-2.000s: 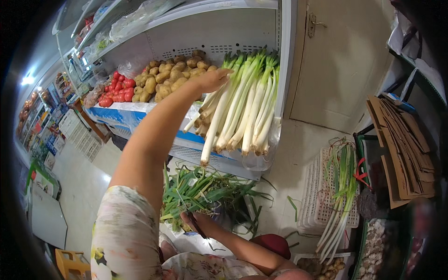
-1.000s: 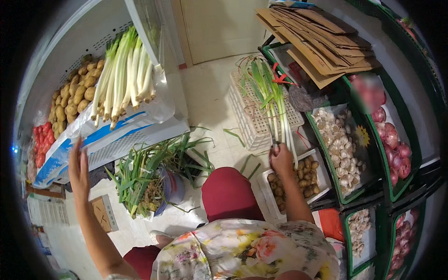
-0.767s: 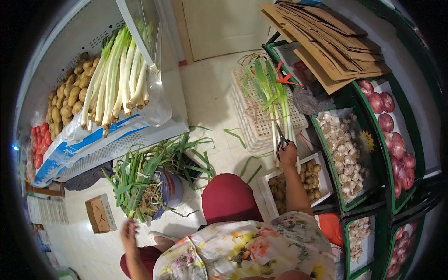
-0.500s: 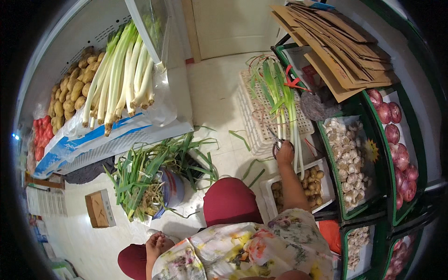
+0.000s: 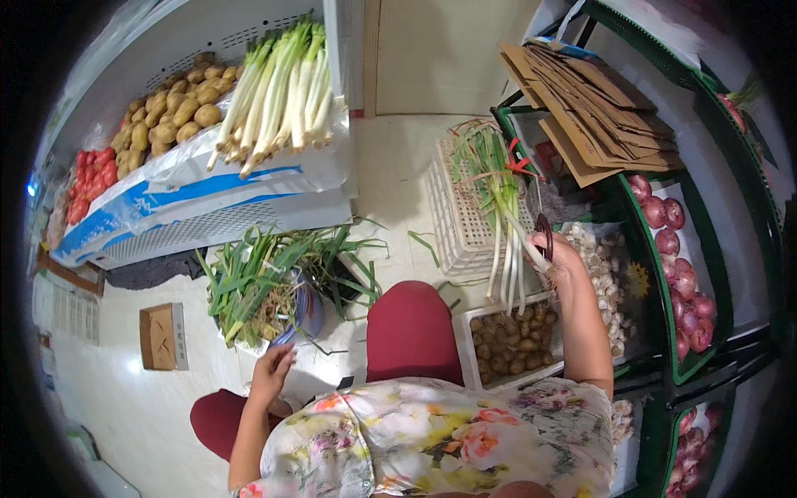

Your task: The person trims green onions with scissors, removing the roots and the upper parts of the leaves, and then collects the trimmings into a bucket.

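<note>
My right hand [image 5: 550,256] grips dark-handled scissors [image 5: 543,228] and the white root end of a scallion [image 5: 523,233], lifted slightly from the bundle of scallions [image 5: 490,178] lying on stacked white perforated crates [image 5: 446,241]. Below it sits a white box of small potatoes [image 5: 519,349]. My left hand [image 5: 274,369] is empty, fingers loosely curved and apart, just below a blue bucket [image 5: 307,309] heaped with green leek trimmings [image 5: 249,295].
At upper left a display case [image 5: 207,203] holds trimmed leeks [image 5: 282,87], potatoes [image 5: 170,116] and tomatoes [image 5: 87,187]. A cream door [image 5: 440,54] is behind. At right, green racks hold garlic [image 5: 614,315], red onions [image 5: 689,303] and folded cardboard [image 5: 606,108]. A small carton [image 5: 162,336] lies on the floor.
My right hand has moved right and up, now holding a scallion end along with the scissors. My left hand, lowered at my lap half a second ago, has risen toward the bucket.
</note>
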Demonstrator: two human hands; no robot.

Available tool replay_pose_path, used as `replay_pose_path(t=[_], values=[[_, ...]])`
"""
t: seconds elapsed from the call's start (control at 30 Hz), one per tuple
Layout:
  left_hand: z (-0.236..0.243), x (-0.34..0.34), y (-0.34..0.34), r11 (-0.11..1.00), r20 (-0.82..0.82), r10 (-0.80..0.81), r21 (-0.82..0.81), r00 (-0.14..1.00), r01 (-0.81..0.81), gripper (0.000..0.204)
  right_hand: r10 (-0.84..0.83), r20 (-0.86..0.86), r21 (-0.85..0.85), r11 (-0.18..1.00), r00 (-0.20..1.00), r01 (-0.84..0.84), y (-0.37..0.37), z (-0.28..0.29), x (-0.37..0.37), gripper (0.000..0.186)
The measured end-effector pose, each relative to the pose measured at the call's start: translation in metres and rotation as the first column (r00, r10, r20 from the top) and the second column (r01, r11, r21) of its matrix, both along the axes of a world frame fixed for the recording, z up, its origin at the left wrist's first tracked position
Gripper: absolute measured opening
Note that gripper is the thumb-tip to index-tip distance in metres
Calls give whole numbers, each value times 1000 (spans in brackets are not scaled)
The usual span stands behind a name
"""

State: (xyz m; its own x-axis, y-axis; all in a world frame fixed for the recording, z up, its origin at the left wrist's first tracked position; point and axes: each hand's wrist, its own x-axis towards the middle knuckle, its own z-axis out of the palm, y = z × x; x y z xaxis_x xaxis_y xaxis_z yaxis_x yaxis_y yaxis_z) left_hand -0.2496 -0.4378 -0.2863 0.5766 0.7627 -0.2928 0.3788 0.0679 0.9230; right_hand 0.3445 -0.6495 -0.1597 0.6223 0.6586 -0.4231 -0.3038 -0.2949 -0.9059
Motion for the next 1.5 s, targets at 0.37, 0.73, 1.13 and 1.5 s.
replay_pose_path(t=[0.37, 0.73, 1.13, 1.5], values=[[104, 240, -27, 924, 407, -371, 257, 835, 285, 69, 123, -333, 460, 887, 935, 48, 41, 94, -314, 11], [81, 31, 0, 928, 792, 324, -159, 518, -338, 20, 823, -148, 338, 563, 548, -754, 69, 43, -480, 38], [79, -144, 12, 777, 882, 459, -343, 103, -528, 15, 945, -180, 61, 288, 274, -956, 170, -14, -446, 65], [39, -91, 73, 748, 767, 608, -468, 203, -471, 10, 923, -198, 128, 357, 329, -925, 245, -87, -424, 57]])
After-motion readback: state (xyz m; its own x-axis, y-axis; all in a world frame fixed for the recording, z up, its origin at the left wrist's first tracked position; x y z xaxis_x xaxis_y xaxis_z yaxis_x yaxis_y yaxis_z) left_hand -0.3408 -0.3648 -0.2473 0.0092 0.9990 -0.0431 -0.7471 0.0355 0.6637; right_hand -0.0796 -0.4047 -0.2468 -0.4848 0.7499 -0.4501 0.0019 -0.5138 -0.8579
